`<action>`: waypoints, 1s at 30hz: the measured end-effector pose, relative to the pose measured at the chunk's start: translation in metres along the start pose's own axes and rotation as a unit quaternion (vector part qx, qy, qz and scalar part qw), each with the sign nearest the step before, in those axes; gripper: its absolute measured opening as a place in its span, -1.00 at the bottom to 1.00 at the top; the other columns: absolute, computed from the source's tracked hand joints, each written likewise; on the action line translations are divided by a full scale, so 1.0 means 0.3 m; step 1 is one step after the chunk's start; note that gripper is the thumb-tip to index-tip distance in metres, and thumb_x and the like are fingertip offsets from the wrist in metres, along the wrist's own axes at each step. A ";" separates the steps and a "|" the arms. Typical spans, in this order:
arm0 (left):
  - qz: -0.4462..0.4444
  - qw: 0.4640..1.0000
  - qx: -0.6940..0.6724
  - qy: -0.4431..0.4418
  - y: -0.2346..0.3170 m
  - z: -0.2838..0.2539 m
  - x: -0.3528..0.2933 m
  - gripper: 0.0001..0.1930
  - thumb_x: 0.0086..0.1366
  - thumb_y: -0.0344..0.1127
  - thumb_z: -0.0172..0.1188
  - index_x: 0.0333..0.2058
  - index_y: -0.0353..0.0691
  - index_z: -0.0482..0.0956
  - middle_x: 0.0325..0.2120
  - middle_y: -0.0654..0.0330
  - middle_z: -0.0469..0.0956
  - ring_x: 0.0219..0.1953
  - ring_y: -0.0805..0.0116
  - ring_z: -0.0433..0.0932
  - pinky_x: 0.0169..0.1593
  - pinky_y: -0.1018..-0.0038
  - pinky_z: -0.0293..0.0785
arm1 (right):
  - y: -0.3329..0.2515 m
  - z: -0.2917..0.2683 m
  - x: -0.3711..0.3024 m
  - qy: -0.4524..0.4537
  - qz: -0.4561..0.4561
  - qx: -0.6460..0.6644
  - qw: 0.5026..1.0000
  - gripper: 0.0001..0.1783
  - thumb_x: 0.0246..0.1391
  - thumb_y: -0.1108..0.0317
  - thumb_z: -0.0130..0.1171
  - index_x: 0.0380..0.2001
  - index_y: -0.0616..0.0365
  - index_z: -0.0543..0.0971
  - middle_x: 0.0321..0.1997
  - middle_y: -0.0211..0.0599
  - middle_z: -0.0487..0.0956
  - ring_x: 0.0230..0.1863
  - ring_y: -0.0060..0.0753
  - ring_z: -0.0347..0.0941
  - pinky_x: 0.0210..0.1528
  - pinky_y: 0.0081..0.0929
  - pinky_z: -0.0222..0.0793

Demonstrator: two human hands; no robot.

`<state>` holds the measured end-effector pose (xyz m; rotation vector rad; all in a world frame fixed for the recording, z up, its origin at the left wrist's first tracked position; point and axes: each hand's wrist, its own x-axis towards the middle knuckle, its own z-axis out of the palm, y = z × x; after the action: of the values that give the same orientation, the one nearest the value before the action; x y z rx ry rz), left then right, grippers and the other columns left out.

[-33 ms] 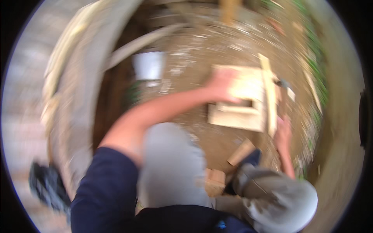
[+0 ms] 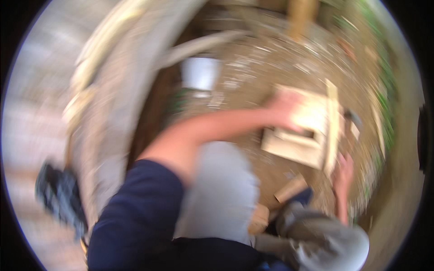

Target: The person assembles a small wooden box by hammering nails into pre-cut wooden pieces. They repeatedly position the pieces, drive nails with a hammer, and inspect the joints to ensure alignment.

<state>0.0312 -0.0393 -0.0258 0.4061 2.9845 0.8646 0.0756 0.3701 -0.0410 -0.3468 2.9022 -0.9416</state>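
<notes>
A pale wooden box-like piece with a dark slot lies on the ground in front of me. Along its right side runs a narrow wooden strip. My left hand rests on the upper face of the wooden piece; its fingers are smeared by motion. Close to the near end of the strip is my right hand. Blur hides whether its fingers grip the strip or anything else. Just beyond that hand, right of the strip, lies a dark-headed tool, perhaps a hammer.
A white bucket stands far left of the wooden piece, by a long beam. Wood offcuts lie near my foot. Dark plastic sits at the far left. Wood chips litter the dirt; grass edges the right.
The whole scene has shifted right and slightly down in view, with some tilt. Both hands keep about the same places at the wooden piece.
</notes>
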 end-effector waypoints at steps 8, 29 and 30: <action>0.113 0.983 0.147 0.009 -0.085 0.182 0.080 0.36 -0.14 0.55 0.40 0.35 -0.52 0.19 0.27 -0.21 0.30 0.35 -0.18 0.24 0.43 -0.01 0.09 | -0.277 -0.170 -0.012 -0.155 0.068 0.181 0.969 -0.08 0.43 -0.30 -0.11 0.58 0.07 0.04 0.51 0.10 0.28 0.38 0.02 0.34 0.32 -0.12 0.35; -0.020 0.981 0.119 -0.151 0.088 -0.063 0.006 0.18 0.09 0.21 0.40 0.44 -0.43 -0.02 0.31 -0.25 0.22 0.37 -0.11 0.20 0.48 0.07 0.07 | -0.385 -0.185 0.050 -0.067 -0.008 -0.056 0.996 -0.67 0.50 0.11 0.02 -0.10 0.20 0.46 -0.57 0.12 0.53 -0.57 0.09 0.46 -0.51 -0.02 0.28; -0.007 0.985 0.122 -0.126 0.084 -0.058 0.009 0.18 0.07 0.18 0.41 0.44 -0.42 -0.02 0.30 -0.22 0.22 0.36 -0.08 0.21 0.48 0.08 0.09 | -0.402 -0.189 0.058 -0.077 0.006 -0.069 0.995 -0.68 0.49 0.10 0.03 -0.09 0.18 0.45 -0.53 0.17 0.57 -0.49 0.25 0.52 -0.47 0.06 0.32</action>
<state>0.0334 -0.0274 0.0025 0.4589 2.8563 0.4088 0.0739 0.3036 0.0758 -0.3917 2.8292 -0.6822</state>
